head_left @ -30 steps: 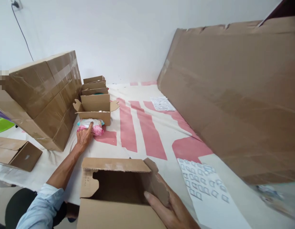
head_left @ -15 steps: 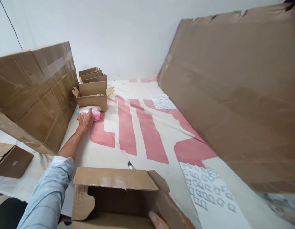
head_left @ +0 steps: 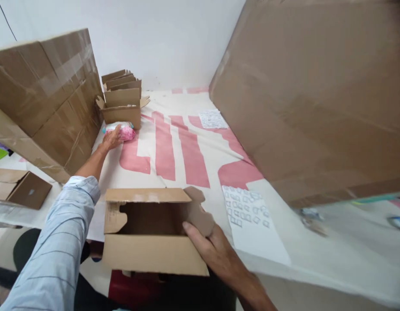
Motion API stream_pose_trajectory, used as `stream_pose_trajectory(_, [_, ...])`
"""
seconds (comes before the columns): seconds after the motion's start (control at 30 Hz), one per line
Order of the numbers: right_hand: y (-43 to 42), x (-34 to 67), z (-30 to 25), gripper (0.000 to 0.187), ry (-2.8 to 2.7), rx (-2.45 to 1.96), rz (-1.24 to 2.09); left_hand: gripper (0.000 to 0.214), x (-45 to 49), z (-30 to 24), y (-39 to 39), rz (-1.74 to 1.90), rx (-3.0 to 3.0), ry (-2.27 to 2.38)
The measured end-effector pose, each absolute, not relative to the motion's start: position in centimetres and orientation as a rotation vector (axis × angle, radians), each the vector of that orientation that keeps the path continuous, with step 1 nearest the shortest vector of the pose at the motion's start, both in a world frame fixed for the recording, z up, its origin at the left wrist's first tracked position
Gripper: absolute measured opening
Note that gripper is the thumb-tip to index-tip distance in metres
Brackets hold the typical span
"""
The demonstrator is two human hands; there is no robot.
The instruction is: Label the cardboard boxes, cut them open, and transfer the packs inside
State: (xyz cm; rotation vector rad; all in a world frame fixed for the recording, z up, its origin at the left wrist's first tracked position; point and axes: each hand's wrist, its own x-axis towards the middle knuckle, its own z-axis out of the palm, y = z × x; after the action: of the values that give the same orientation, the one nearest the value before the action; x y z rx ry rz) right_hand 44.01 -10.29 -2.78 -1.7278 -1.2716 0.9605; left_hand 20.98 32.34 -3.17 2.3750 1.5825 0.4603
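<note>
My left hand [head_left: 111, 139] grips the pink packet [head_left: 125, 131] beside a small open carton [head_left: 120, 113]; my right hand [head_left: 216, 252] clasps the near cardboard box [head_left: 154, 255] by its side flap

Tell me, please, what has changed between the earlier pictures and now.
Little has changed except the view, which tipped and drew back. Nothing was taken up or let go. The left hand stays on the packet, which lies in front of the small box as before. The right hand keeps hold of the open box by its right flap, at the table edge.
</note>
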Motion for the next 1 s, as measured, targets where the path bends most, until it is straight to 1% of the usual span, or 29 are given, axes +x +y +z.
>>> stream_pose_trajectory(0.1, [-10.1, 43.4, -1.6, 0.062, -1.229, -1.747, 1.026, 0.079, 19.1, -2.7, 29.8, 0.434, 2.389, 1.462])
stream_pose_trajectory(0.2, [-10.2, 43.1, -1.3, 0.053, -1.231, -1.729, 1.03, 0.082, 16.6, -2.6, 25.4, 0.404, 2.413, 1.264])
stream_pose_trajectory(0.27, [-10.3, 43.0, -1.5, 0.045, -1.249, -1.719, 1.001, 0.073, 14.5, -2.7, 21.7, 0.368, 2.394, 1.143])
stream_pose_trajectory(0.4, [-10.4, 43.0, -2.0, 0.034, -1.279, -1.703, 0.935, 0.053, 9.9, -2.9, 13.8, 0.379, 2.357, 1.118])
stream_pose_trajectory(0.5, [-10.4, 42.5, -2.3, 0.037, -1.26, -1.71, 0.895, 0.039, 7.1, -3.0, 8.4, 0.424, 2.271, 1.161])
stream_pose_trajectory(0.6, [-9.9, 41.8, -2.6, 0.048, -1.245, -1.716, 0.856, 0.027, 5.6, -3.4, 3.9, 0.463, 2.184, 1.288])
stream_pose_trajectory(0.67, [-9.1, 41.4, -2.8, 0.052, -1.26, -1.714, 0.851, 0.02, 5.4, -4.0, 1.8, 0.456, 2.162, 1.352])
stream_pose_trajectory(0.77, [-6.7, 41.0, -2.8, 0.045, -1.305, -1.694, 0.856, 0.013, 6.1, -5.2, 0.2, 0.48, 2.171, 1.378])
stream_pose_trajectory(0.83, [-4.2, 40.7, -2.8, 0.04, -1.334, -1.652, 0.85, 0.014, 6.9, -5.9, 0.3, 0.519, 2.188, 1.395])
stream_pose_trajectory(1.0, [4.1, 39.9, -2.5, 0.039, -1.354, -1.579, 0.801, 0.028, 9.2, -6.7, 3.7, 0.542, 2.257, 1.369])
